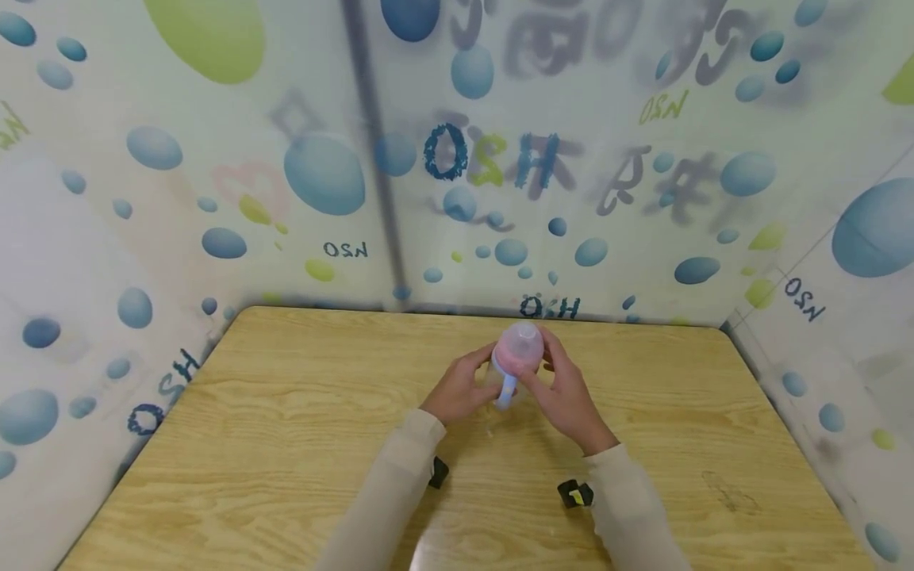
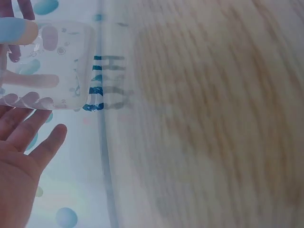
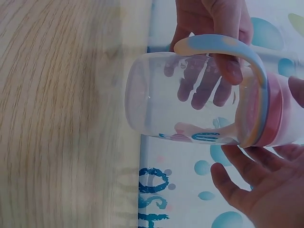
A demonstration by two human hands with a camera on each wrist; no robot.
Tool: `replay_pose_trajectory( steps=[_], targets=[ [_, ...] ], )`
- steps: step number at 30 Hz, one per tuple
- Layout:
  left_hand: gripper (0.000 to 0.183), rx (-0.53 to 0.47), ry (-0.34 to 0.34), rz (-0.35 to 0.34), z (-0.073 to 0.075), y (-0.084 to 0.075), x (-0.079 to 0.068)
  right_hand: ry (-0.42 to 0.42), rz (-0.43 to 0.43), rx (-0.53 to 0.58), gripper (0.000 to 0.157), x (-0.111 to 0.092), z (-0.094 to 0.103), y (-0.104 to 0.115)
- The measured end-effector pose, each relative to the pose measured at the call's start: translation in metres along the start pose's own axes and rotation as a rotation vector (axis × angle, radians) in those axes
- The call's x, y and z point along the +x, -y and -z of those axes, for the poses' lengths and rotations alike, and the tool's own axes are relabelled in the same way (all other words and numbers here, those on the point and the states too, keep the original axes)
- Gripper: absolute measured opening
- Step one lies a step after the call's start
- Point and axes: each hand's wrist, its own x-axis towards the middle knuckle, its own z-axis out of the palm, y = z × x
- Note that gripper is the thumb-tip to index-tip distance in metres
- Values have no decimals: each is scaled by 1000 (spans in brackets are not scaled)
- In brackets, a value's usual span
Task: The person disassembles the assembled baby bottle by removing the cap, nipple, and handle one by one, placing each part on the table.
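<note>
Table [image 1: 286, 444]: yellowish wood grain, rounded far corners, a faint dark scuff [image 1: 731, 493] toward the right, a bright patch of glare at the near edge.
Walls [image 1: 607, 87]: pale sheeting at the back and both sides, printed with blue and green bubbles and "H2O" lettering that reads mirrored; the large grey characters high up are blurred.
Dark strip [image 1: 374, 143]: runs slightly aslant down the back sheeting, almost to the table's far edge.
Bottle [image 1: 517, 353]: domed end up, held between the two hands over the far half of the table.
Left hand [image 1: 460, 390]: grasping the bottle's body, fingers round the back, thumb on the near side by the handle [image 1: 506, 390].
Right hand [image 1: 569, 403]: grasping the upper part at the pink collar [image 3: 274, 109], thumb on the near side, little finger held away from it.
Sleeves [image 1: 393, 476]: cream, both reaching the wrists; a small black piece [image 1: 574, 494] sits beside the right one, another by the left.
Head view: alone takes in the whole translucent dome [image 1: 527, 337] and the side walls.
Right wrist view: adds the clear body down to its base, the handle's full arch — blue with pale orange — and the left fingers seen through the plastic.
Left wrist view: crops to the bottle's lower end and the handle's tip, the wood blurred alongside.
</note>
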Motion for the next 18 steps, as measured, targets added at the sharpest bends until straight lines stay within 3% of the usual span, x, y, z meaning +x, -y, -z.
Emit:
replay_pose_trajectory(
  steps=[7, 13, 18],
  targets=[
    [65, -41, -32, -22, 0, -5, -4, -12, 14, -3, 58, -9, 3, 32],
    [64, -37, -76, -44, 0, -10, -6, -44, 32, 17, 58, -11, 0, 5],
    [63, -58, -85, -56, 0, -14, -6, -60, 62, 44, 59, -14, 1, 1]
  ],
)
